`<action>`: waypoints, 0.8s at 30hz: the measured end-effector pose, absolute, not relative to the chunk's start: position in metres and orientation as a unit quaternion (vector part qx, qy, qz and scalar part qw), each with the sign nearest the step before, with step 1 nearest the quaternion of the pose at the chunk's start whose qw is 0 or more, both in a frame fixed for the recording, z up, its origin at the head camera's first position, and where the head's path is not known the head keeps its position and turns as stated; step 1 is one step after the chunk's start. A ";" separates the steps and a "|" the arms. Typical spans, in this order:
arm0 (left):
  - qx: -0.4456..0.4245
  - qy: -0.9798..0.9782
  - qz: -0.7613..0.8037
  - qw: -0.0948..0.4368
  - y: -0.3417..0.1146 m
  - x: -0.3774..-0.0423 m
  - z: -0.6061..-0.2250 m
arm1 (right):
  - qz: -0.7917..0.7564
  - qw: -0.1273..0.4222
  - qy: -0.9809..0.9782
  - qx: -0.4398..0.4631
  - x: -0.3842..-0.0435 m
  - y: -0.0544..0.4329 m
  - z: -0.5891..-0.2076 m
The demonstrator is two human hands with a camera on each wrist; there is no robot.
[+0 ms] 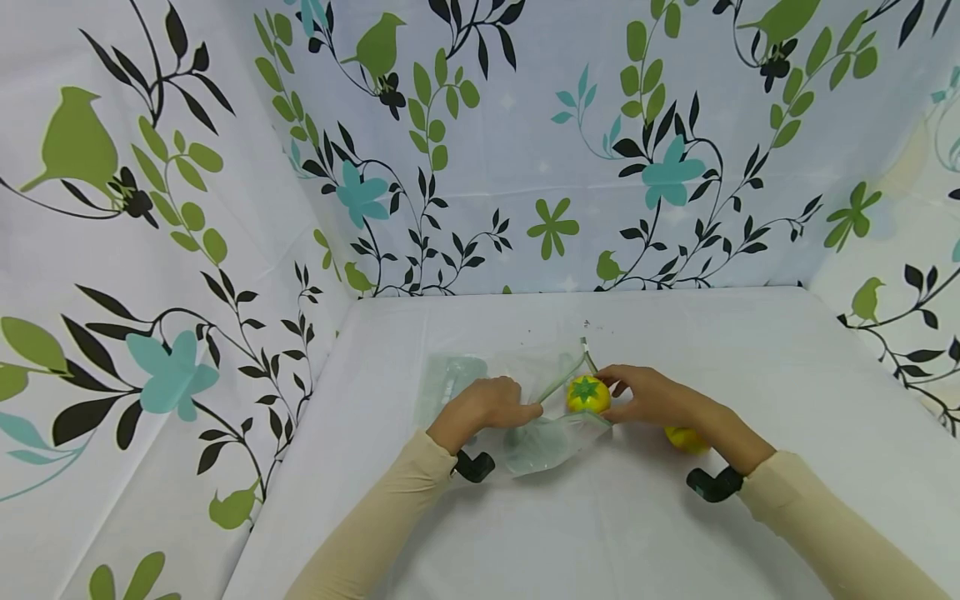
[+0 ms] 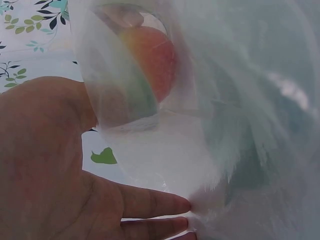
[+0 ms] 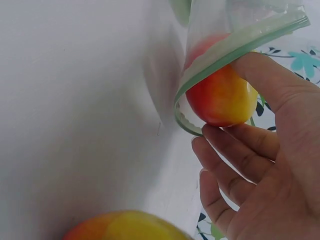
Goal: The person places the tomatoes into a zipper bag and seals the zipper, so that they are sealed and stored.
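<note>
My right hand [image 1: 652,396] pinches a round red-and-yellow fruit [image 3: 225,95] with a green star-shaped top. The fruit sits at the open mouth of a clear zip bag [image 1: 551,446] and is partly inside it; the bag's green-edged rim crosses the fruit in the right wrist view. On the other side, my left hand [image 1: 483,408] holds the bag's rim near its thumb. Through the film, the left wrist view shows the fruit [image 2: 160,62] and part of that thumb. A second yellow-and-red fruit [image 3: 132,227] lies on the table beneath my right wrist.
Another clear bag [image 1: 442,383] lies flat on the white table [image 1: 600,533], behind and left of my left hand. Patterned cloth [image 1: 495,150] with leaves and birds hangs behind the table and along both sides.
</note>
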State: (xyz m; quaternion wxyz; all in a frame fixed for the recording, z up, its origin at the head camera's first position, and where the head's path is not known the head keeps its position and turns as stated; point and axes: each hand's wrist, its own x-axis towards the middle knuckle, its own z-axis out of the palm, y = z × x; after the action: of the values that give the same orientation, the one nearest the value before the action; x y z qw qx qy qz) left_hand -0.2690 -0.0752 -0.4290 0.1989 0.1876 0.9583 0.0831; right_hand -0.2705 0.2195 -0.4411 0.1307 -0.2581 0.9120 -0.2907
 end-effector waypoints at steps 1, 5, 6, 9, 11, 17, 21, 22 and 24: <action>0.188 0.958 0.084 0.199 -0.076 -0.269 -0.429 | -0.288 0.132 0.912 -0.260 -0.271 0.218 -0.441; 0.186 0.958 0.088 0.201 -0.077 -0.269 -0.428 | -0.283 0.135 0.912 -0.265 -0.275 0.211 -0.440; 0.187 0.957 0.089 0.201 -0.077 -0.269 -0.428 | -0.282 0.135 0.911 -0.268 -0.275 0.210 -0.439; 0.186 0.957 0.096 0.203 -0.078 -0.268 -0.427 | -0.280 0.137 0.910 -0.274 -0.277 0.206 -0.439; 0.185 0.956 0.101 0.203 -0.078 -0.268 -0.427 | -0.278 0.137 0.909 -0.278 -0.277 0.205 -0.439; 0.180 0.958 0.095 0.204 -0.077 -0.267 -0.425 | -0.278 0.134 0.912 -0.271 -0.278 0.202 -0.442; 0.178 0.958 0.091 0.205 -0.076 -0.266 -0.424 | -0.285 0.116 0.911 -0.273 -0.278 0.200 -0.447; 0.177 0.958 0.092 0.205 -0.076 -0.266 -0.424 | -0.288 0.111 0.911 -0.274 -0.277 0.200 -0.448; 0.178 0.958 0.094 0.204 -0.077 -0.266 -0.425 | -0.295 0.099 0.909 -0.278 -0.277 0.198 -0.451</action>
State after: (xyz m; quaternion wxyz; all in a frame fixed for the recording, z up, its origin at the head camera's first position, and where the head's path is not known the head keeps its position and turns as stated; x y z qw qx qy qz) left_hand -0.2659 -0.0767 -0.4250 0.2039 0.1782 0.9580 0.0942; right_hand -0.2772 0.1983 -0.4511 0.0994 -0.2777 0.9088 -0.2951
